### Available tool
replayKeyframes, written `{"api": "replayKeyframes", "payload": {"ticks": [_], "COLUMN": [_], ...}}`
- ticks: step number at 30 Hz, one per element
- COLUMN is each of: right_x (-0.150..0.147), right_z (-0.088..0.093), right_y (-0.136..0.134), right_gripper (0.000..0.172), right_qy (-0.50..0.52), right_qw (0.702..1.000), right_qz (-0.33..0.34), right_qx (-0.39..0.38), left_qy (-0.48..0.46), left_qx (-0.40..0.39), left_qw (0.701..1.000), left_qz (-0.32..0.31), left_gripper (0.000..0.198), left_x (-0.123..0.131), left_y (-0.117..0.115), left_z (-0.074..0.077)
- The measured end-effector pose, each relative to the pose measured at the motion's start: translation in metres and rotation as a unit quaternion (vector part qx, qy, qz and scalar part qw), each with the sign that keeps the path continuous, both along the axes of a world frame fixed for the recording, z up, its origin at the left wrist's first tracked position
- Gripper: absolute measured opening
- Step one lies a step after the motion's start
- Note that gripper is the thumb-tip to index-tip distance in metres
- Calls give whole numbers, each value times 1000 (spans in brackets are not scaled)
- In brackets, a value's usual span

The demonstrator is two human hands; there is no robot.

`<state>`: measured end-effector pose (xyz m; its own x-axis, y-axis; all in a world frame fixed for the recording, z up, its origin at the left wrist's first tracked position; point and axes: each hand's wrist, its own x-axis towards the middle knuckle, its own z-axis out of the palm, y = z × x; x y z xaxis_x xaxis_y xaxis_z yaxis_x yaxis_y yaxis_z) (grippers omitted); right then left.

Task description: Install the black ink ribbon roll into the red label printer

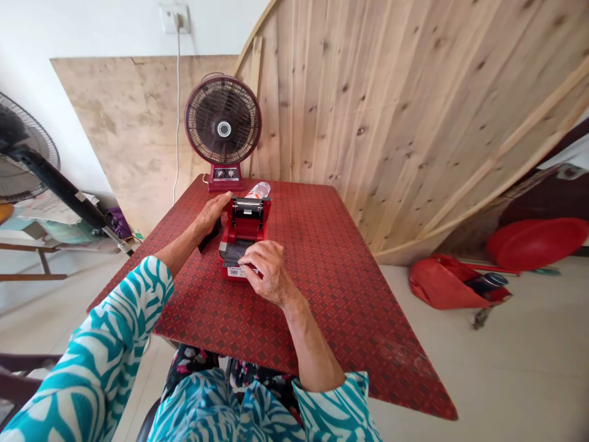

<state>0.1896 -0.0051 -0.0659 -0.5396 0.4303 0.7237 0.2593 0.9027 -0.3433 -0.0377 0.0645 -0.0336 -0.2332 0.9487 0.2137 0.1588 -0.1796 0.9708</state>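
A small red device with a black roller at its far end and a grey flat part lies on the red patterned table. My left hand rests against its far left side, fingers curled onto the edge, with a dark object lying under the wrist. My right hand sits on the device's near end, fingers bent and pinched over a white label there. Behind the device lies a clear plastic bottle on its side.
A maroon table fan stands at the table's far edge, its cord running up to a wall socket. Wooden panels lean against the wall. A black standing fan is at left. A red bag and red basin lie on the floor at right.
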Motion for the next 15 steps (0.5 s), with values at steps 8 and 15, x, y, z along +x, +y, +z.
{"api": "replayKeyframes", "payload": {"ticks": [8, 15], "right_x": [5, 7], "right_z": [3, 4], "right_y": [-3, -5], "right_gripper": [11, 9], "right_qy": [-43, -57], "right_qw": [999, 998], "right_qz": [10, 3], "right_qx": [0, 20], "left_qy": [-28, 38], "left_qx": [-50, -31], "left_qw": [998, 997], "left_qz": [22, -52], "left_gripper": [49, 61], "left_x": [-1, -10], "left_y": [2, -33], "left_z": [7, -11]}}
